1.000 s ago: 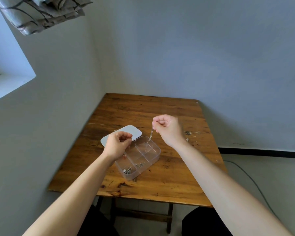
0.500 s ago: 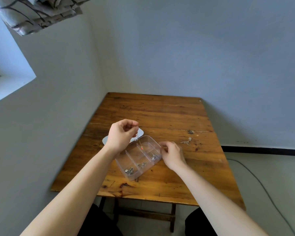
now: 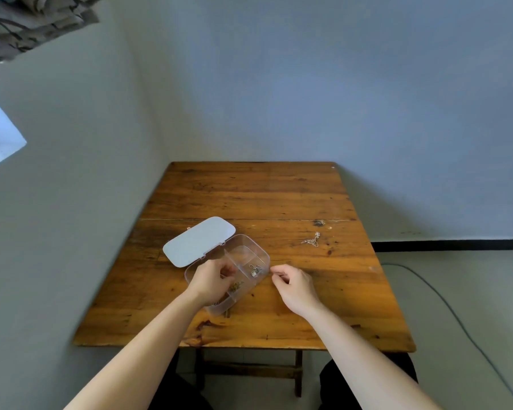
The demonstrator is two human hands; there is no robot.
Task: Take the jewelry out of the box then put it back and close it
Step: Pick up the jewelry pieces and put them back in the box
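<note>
1 silver chain piece lying loose on the brown wooden table; other pieces sitting in the clear plastic compartment box, its pale grey hinged lid lying open.
Judged partway through returning: the loose piece and the closing are remaining. The left hand is reaching into a middle compartment, fingers curled together; whether they are gripping anything cannot be told. The right hand is hovering just beside the box wall, fingertips pinched, seemingly holding nothing.
</note>
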